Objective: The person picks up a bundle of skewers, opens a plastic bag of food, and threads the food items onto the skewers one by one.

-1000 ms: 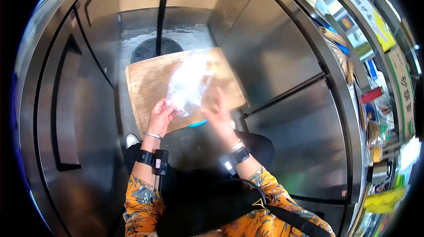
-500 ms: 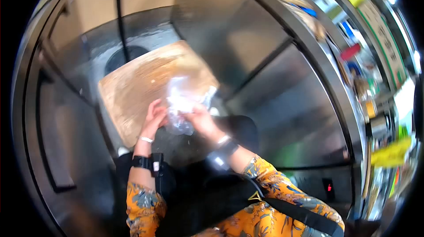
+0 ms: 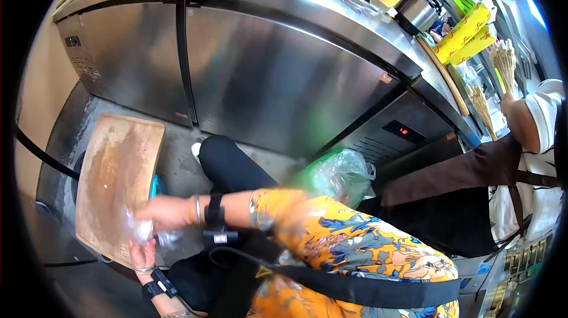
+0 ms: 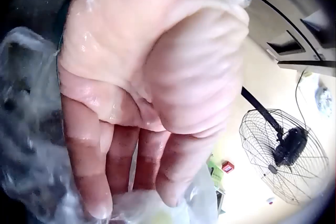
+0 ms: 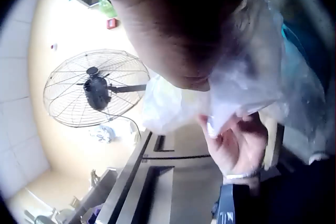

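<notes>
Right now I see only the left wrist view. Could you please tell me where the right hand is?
Observer: In the head view, the right hand, blurred, is at the clear plastic bag, close to the left hand.
Operator: Thank you. Is there some flat surface near the hands?
Observer: Yes, the head view shows a stained wooden board, and the hands are by one edge of it.
Operator: Is somebody else near?
Observer: Yes, at the right of the head view is another person, wearing a brown apron.
</notes>
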